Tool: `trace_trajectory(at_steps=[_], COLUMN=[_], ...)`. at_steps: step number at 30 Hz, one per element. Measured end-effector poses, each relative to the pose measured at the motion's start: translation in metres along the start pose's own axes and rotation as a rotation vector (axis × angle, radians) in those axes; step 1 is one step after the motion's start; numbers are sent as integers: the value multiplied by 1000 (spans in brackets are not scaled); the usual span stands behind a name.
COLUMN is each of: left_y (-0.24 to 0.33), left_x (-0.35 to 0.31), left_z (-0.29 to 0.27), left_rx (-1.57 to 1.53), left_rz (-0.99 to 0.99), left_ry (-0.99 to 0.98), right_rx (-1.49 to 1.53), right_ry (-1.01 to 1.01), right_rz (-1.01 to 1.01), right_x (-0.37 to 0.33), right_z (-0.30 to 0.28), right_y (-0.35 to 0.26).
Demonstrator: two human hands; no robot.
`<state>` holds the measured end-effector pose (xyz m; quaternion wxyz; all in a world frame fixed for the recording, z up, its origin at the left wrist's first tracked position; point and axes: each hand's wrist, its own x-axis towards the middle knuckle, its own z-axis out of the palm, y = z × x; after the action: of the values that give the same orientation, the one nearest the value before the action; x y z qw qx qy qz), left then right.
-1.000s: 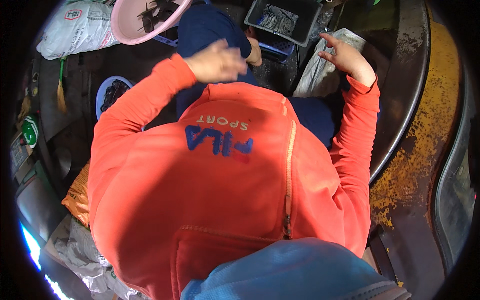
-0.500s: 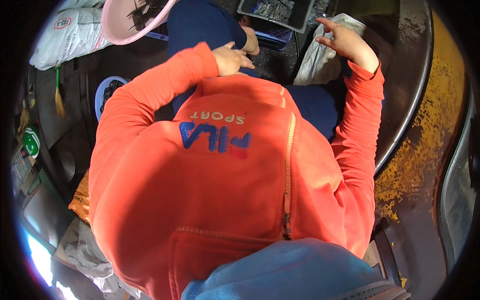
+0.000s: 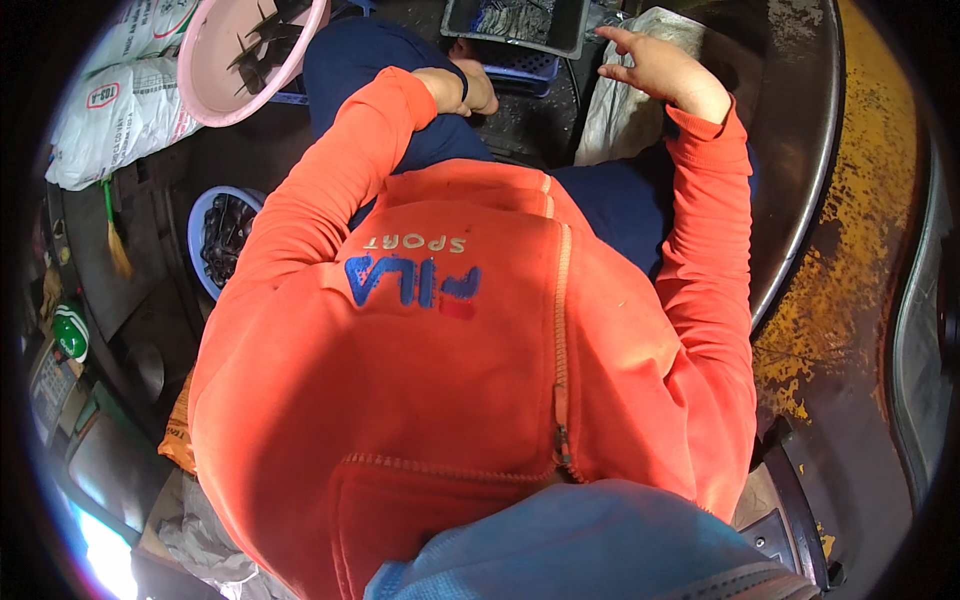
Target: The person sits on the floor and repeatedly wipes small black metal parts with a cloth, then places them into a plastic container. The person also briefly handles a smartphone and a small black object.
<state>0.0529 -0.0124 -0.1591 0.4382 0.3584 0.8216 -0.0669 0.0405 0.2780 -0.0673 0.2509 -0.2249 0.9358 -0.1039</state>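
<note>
Left hand [image 3: 462, 88] curled loosely on the knee, holding nothing visible. Right hand [image 3: 665, 72] spread wide, fingers released, hovering over a white sack [image 3: 620, 110] just beside the grey tray [image 3: 515, 25] at the top edge. Sack woven plastic, crumpled, soft and floppy; probably slick, best gathered at a fold or the mouth rather than pinched flat. Tray rigid, rectangular, filled with small dark metal bits, likely heavy; rims the place to lift. Pink basin [image 3: 245, 60] round, smooth plastic, holding dark pieces. Blue bowl [image 3: 222, 240] likewise.
</note>
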Motion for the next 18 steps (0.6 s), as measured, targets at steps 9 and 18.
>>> trace_trajectory(at_steps=[9, 18], left_y=[-18, -15], left_x=[15, 17], left_z=[5, -5], left_rx=[-279, -257], left_rz=[51, 148], left_ry=[40, 43], right_rx=[-62, -62], right_ry=[-33, -41], right_rz=[56, 39], right_x=[1, 1], right_z=[3, 3], right_y=[-9, -17])
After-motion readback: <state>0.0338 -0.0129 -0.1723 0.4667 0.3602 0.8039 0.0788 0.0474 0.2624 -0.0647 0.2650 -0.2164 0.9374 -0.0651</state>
